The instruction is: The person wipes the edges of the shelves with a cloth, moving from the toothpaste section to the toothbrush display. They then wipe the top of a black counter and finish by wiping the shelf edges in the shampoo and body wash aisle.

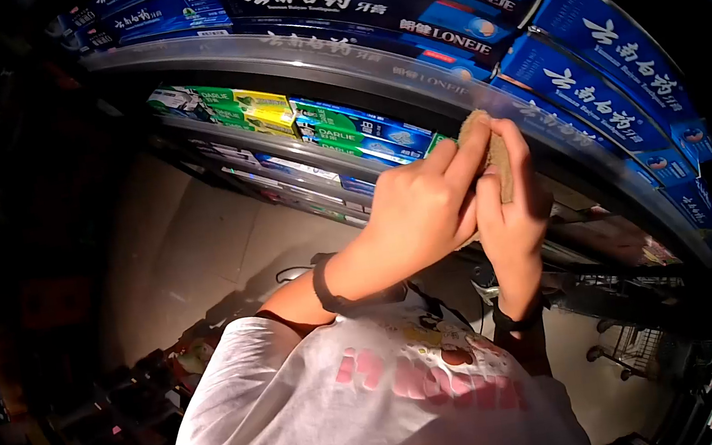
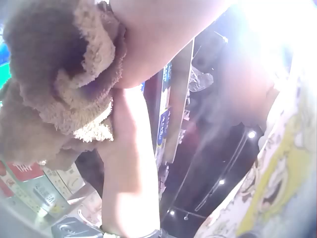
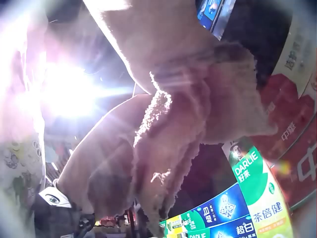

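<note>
Both hands meet at a brown fluffy cloth in front of the lower shelf edge. The left hand grips it with fingers bent over its upper end; the right hand holds it from the other side, fingers curled round it. In the left wrist view the cloth hangs bunched and folded beside the hands. The right wrist view shows the cloth draped in folds between the hands, its far part in front of toothpaste boxes. Palms and some fingertips are hidden by the cloth.
Blue toothpaste boxes line the upper shelf behind a clear edge strip. Green and yellow boxes stand on the shelf below. A wire cart is on the floor at the right. The person wears a white printed shirt.
</note>
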Tool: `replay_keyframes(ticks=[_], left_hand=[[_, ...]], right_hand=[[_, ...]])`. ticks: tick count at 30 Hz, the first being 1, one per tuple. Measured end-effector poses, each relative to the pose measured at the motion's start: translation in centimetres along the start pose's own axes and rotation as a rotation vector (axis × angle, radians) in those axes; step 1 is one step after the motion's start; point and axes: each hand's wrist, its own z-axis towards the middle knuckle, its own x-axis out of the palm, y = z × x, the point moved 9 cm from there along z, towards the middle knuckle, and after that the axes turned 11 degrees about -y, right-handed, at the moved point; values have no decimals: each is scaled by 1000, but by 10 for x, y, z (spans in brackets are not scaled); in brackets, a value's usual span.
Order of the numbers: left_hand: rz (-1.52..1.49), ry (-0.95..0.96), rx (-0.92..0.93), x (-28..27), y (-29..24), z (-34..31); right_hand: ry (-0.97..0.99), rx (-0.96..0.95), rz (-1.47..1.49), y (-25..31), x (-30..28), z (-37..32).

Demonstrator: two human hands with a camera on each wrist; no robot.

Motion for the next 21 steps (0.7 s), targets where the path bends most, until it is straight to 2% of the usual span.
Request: replay_keyframes(ticks=[3,5,6,9,10,13,14,15,17,18,21], left_hand=[[-101,9,-14,-4,10,1],[-117,-6,-33,-10,23,3],[-111,6,-24,-13,28,4],[-70,18,-34,-35,51,8],[-58,18,-39,-45,63,9],[5,-18,-108,-81,107,10],[24,-29,-140,-95,119,11],[48,-43,-173,-109,132,12],[99,-54,-250,-134,161,11],[111,-85,-257,-146,173,11],[164,-246,-203,-181,199,6]], right_hand=[[9,136,-56,2,4,-1],[-54,99,-154,9,10,-2],[-22,74,-221,21,16,2],[-52,64,-134,35,44,3],[-44,-16,-132,40,60,3],[165,106,-128,55,115,1],[100,-26,-46,66,132,1],[112,-90,-85,74,150,1],[206,-36,-85,92,193,8],[156,-134,-63,106,205,9],[238,-150,32,132,248,7]])
